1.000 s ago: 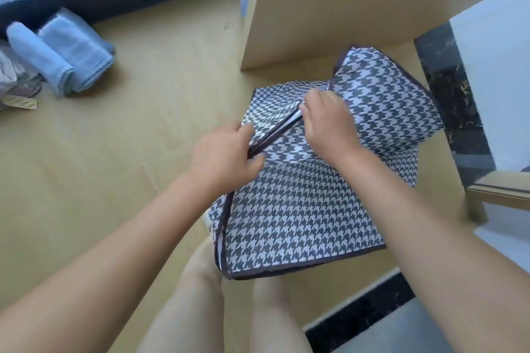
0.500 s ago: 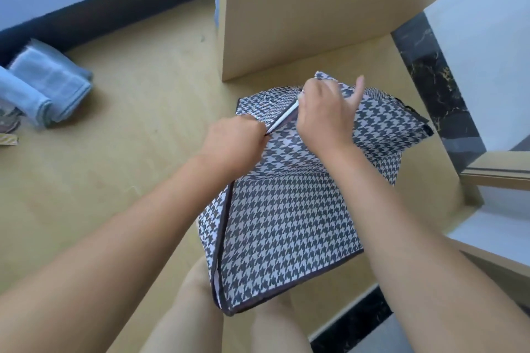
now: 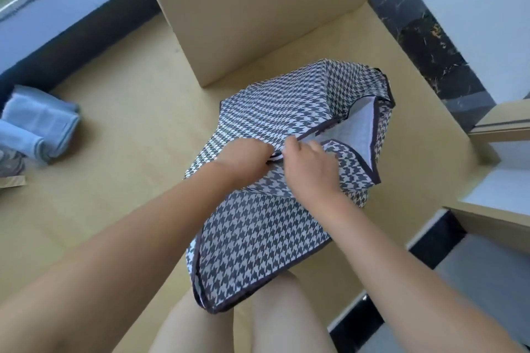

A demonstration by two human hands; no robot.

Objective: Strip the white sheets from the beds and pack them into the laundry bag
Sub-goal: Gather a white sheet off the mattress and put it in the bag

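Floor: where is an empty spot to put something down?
The biggest bare floor lies between the folded blue towels and the laundry bag. A smaller bare strip runs between the bag and the dark marble skirting. It is crowded at the bag, where the left hand and right hand grip its edge, and behind it by the wooden panel.

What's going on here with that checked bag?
A person is working at the houndstooth laundry bag with bare hands. The left hand and right hand both pinch its dark-trimmed top edge near the middle. Beyond them the mouth gapes, showing a pale lining. No white sheets are in view. Folded blue towels lie on the floor to the left.
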